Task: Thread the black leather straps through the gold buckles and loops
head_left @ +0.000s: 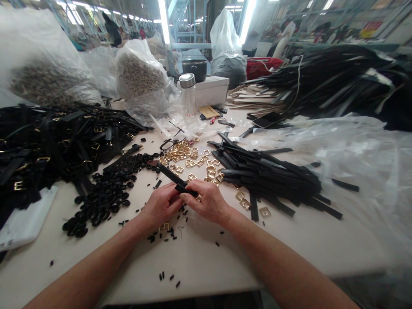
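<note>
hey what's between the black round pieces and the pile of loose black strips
In the head view, gold buckles lie between the round pieces and the loose strips; the hands hold a black strap there too.

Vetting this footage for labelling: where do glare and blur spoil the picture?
In the head view, long white tube lights glare at the top; same view, crumpled translucent plastic sheeting smears toward the right edge; same view, the flat black strip between the bare left hand and bare right hand looks clearer.
</note>
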{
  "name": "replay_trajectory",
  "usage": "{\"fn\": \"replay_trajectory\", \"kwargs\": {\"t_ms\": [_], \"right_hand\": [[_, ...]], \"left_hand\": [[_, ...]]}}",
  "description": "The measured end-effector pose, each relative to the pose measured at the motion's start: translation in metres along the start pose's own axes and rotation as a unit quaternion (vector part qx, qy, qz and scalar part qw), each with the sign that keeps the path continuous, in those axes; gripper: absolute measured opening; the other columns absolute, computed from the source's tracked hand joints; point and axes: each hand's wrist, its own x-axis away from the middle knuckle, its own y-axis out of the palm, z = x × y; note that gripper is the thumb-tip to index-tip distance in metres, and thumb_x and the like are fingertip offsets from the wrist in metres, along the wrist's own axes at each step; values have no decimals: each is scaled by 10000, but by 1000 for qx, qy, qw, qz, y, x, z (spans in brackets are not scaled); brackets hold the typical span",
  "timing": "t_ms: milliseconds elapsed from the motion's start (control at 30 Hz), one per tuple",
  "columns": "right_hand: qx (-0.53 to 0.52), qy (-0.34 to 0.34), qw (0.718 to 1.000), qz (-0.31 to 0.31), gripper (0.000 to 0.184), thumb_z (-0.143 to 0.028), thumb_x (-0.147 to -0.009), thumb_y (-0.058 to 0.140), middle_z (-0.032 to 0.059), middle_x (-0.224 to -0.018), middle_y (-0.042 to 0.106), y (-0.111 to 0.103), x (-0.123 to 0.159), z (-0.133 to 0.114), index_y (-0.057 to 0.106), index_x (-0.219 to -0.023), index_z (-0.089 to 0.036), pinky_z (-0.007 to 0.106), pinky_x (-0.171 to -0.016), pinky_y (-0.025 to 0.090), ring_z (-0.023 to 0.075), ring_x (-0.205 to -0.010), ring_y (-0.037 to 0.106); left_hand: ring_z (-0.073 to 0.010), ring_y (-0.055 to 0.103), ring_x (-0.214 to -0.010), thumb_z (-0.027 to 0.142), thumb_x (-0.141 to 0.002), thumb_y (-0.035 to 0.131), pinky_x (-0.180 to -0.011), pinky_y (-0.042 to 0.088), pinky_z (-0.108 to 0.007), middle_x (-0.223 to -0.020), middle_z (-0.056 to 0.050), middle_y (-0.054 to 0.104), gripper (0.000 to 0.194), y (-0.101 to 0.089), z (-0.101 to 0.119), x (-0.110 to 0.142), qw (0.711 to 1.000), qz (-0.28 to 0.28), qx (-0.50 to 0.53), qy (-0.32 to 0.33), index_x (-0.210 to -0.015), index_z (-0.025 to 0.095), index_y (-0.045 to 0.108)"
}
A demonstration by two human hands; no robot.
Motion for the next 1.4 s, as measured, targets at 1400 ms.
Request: {"fn": "replay_trajectory", "kwargs": {"t_ms": [1400], "right_hand": [[-3, -2, 1000, 3, 277, -337, -940, 465, 15, -707, 575, 0, 0, 2, 560, -727, -187, 256, -663, 414, 140, -669, 526]], "left_hand": [[-189, 651, -817, 222, -881, 565, -746, 520, -291, -936, -54, 694, 171, -1, 3, -1, 1000, -12, 2, -14, -1005, 197, 680]]}}
